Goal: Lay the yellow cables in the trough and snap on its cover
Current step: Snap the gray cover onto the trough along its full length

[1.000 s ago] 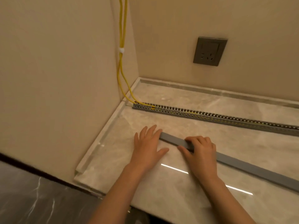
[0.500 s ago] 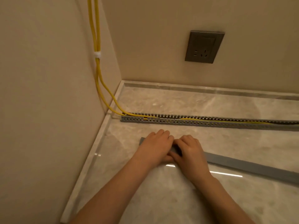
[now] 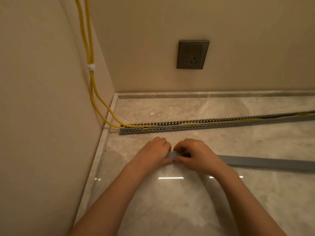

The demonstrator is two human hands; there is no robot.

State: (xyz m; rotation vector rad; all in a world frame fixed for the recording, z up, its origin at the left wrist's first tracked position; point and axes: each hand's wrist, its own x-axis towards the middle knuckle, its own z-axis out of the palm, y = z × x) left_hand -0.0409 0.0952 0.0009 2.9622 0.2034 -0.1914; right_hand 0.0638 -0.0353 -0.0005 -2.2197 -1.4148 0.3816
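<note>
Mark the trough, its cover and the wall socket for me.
trough (image 3: pixel 213 127): head view, on its slotted near wall
cover (image 3: pixel 272 163): head view, on its bare flat top
wall socket (image 3: pixel 192 54): head view, middle of its faceplate

Finished indoor room corner, likely home: polished marble worktop (image 3: pixel 170 210), raised stone lip (image 3: pixel 204 95) at 12 o'clock, plain beige walls (image 3: pixel 144 48), grey wall socket (image 3: pixel 193 54) at 12 o'clock.

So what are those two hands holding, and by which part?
The grey cover strip, at its left end. The left hand and the right hand both grip it there, side by side; the rest stretches right over the marble surface.
</note>
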